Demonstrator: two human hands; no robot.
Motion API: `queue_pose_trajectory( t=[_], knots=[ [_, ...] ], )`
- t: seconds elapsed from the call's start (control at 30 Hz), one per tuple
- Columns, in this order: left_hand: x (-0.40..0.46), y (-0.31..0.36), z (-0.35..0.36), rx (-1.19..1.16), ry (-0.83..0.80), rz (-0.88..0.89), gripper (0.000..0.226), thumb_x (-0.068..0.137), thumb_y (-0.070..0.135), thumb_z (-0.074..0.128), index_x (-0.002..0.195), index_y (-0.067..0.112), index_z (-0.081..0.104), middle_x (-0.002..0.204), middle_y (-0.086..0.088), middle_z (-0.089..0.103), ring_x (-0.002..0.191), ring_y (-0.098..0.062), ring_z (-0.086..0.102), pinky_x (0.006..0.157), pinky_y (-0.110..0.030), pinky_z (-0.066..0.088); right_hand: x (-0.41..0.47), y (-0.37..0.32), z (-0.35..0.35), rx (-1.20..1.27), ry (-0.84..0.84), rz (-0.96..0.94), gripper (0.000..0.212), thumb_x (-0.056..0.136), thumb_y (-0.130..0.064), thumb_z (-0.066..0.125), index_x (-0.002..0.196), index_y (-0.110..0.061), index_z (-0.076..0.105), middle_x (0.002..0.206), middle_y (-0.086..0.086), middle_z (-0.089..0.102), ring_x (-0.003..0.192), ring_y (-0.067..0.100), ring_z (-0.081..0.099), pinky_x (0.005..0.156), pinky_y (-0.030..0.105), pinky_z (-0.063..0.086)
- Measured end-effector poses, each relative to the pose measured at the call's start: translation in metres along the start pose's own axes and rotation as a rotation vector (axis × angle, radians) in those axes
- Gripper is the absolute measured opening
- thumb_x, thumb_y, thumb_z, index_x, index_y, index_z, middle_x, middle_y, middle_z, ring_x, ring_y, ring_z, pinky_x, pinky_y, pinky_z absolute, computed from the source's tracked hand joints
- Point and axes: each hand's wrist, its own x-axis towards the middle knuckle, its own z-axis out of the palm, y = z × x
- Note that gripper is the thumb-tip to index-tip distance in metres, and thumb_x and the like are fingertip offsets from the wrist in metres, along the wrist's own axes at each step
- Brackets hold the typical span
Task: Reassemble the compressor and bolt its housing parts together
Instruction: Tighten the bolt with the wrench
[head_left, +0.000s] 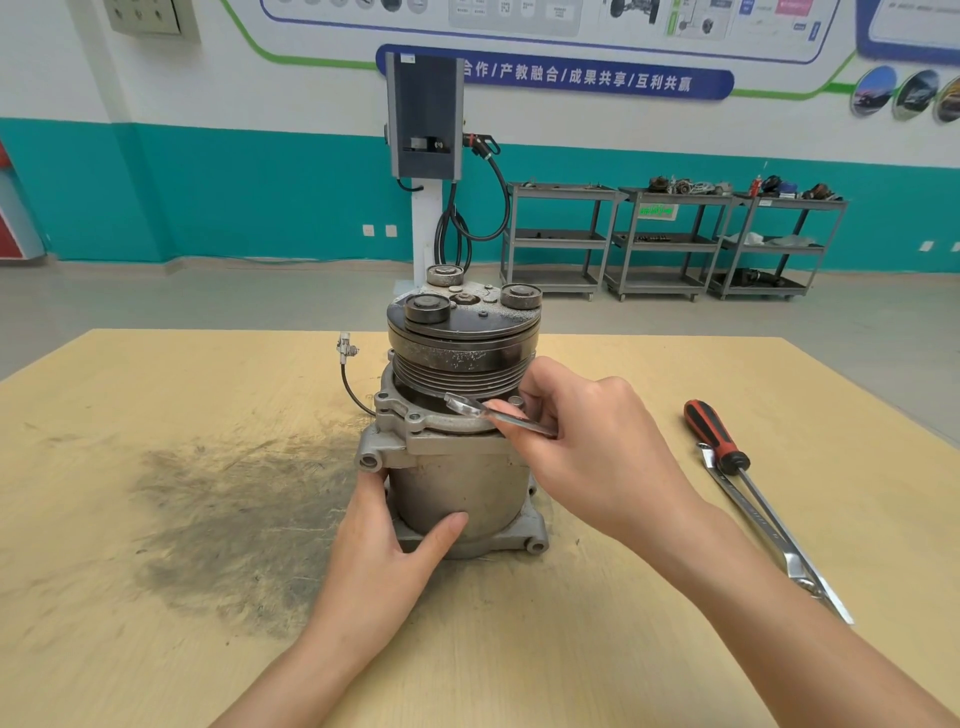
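Compressor (457, 431) upright on wooden table (156, 415), pulley end up. Left hand (387, 551) cups lower housing, thumb pressed across its front. Right hand (592, 447) pinches small wrench (488, 413), its head lying at flange under pulley. Right of compressor: red-handled screwdriver (719, 441) lying across long wrench (769, 530). Left of compressor: dark grime smear (234, 509).

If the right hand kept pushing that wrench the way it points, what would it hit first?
Probably the grooved pulley: the right hand aims the wrench up-left, its head already at the flange beneath the pulley. Depth is unclear.
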Motion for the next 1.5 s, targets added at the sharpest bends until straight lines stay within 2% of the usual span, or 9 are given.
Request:
queue_pose_trajectory(
  t=[0.13, 0.4, 0.47, 0.57, 0.77, 0.9, 1.03, 1.27, 1.5],
  knots=[
    [-0.0001, 0.0017, -0.0006, -0.006, -0.003, 0.0, 0.06, 0.075, 0.035, 0.076, 0.11, 0.055, 0.031, 0.115, 0.04, 0.04, 0.101, 0.037, 0.033, 0.08, 0.007, 0.03, -0.0007, 0.0001, -0.0002, -0.008, -0.005, -0.008, 0.037, 0.089, -0.053, 0.049, 0.077, -0.018, 0.047, 0.053, -0.005, 0.046, 0.055, 0.023, 0.045, 0.052, 0.035, 0.036],
    [-0.0008, 0.0012, -0.0009, -0.004, -0.001, 0.002, 0.063, 0.075, 0.038, 0.076, 0.112, 0.061, 0.03, 0.112, 0.044, 0.041, 0.102, 0.036, 0.034, 0.081, 0.007, 0.029, -0.0015, -0.0001, -0.0003, -0.014, -0.007, -0.015, 0.038, 0.088, -0.054, 0.049, 0.079, -0.017, 0.049, 0.052, -0.005, 0.046, 0.056, 0.025, 0.046, 0.053, 0.036, 0.038],
    [-0.0007, 0.001, -0.0011, -0.01, -0.006, 0.0, 0.064, 0.075, 0.038, 0.076, 0.113, 0.061, 0.029, 0.115, 0.044, 0.041, 0.106, 0.032, 0.036, 0.085, 0.001, 0.032, -0.002, 0.0001, -0.0003, -0.013, -0.006, -0.017, 0.038, 0.088, -0.053, 0.049, 0.08, -0.016, 0.049, 0.053, -0.004, 0.048, 0.056, 0.027, 0.047, 0.054, 0.037, 0.04],
    [-0.0003, -0.0003, -0.001, -0.023, -0.013, -0.015, 0.061, 0.074, 0.039, 0.075, 0.114, 0.056, 0.032, 0.121, 0.036, 0.044, 0.111, 0.022, 0.04, 0.092, -0.015, 0.035, -0.0022, 0.0007, 0.0001, -0.016, -0.004, -0.02, 0.037, 0.089, -0.052, 0.051, 0.079, -0.016, 0.048, 0.054, -0.003, 0.048, 0.056, 0.027, 0.047, 0.054, 0.037, 0.041],
    [-0.0009, -0.0008, -0.0011, -0.023, -0.017, -0.015, 0.058, 0.074, 0.04, 0.075, 0.112, 0.056, 0.033, 0.118, 0.037, 0.043, 0.109, 0.025, 0.039, 0.089, -0.012, 0.034, -0.0024, 0.0001, 0.0003, -0.008, 0.004, -0.021, 0.038, 0.088, -0.054, 0.048, 0.078, -0.017, 0.047, 0.053, -0.005, 0.047, 0.055, 0.026, 0.046, 0.053, 0.038, 0.041],
    [-0.0009, 0.0001, -0.0014, -0.03, -0.021, -0.017, 0.06, 0.075, 0.039, 0.075, 0.113, 0.056, 0.032, 0.122, 0.036, 0.043, 0.113, 0.019, 0.04, 0.095, -0.021, 0.036, -0.0028, 0.0, -0.0002, -0.006, 0.003, -0.023, 0.037, 0.088, -0.052, 0.049, 0.08, -0.017, 0.048, 0.053, -0.005, 0.048, 0.055, 0.026, 0.047, 0.054, 0.039, 0.043],
    [-0.0006, 0.0004, -0.0014, -0.026, -0.02, -0.007, 0.061, 0.075, 0.04, 0.074, 0.113, 0.058, 0.031, 0.121, 0.038, 0.042, 0.112, 0.024, 0.038, 0.092, -0.015, 0.035, -0.0025, -0.0007, -0.0003, -0.011, 0.0, -0.024, 0.035, 0.089, -0.051, 0.051, 0.08, -0.017, 0.048, 0.053, -0.006, 0.046, 0.055, 0.026, 0.046, 0.054, 0.039, 0.044],
    [-0.0004, 0.0017, -0.0013, -0.023, -0.025, -0.008, 0.061, 0.075, 0.037, 0.075, 0.113, 0.056, 0.031, 0.121, 0.037, 0.042, 0.109, 0.026, 0.037, 0.094, -0.018, 0.035, -0.0019, -0.0002, 0.0, -0.009, -0.001, -0.026, 0.035, 0.09, -0.05, 0.052, 0.083, -0.016, 0.051, 0.054, -0.006, 0.048, 0.056, 0.026, 0.048, 0.054, 0.039, 0.044],
    [0.0, -0.0009, -0.0008, -0.014, -0.02, -0.002, 0.061, 0.075, 0.039, 0.075, 0.11, 0.062, 0.03, 0.117, 0.04, 0.041, 0.106, 0.03, 0.036, 0.087, -0.007, 0.033, -0.0017, 0.0007, 0.0007, -0.016, 0.004, -0.027, 0.033, 0.092, -0.047, 0.05, 0.082, -0.016, 0.05, 0.051, -0.007, 0.044, 0.056, 0.027, 0.046, 0.055, 0.038, 0.043]
  ],
)
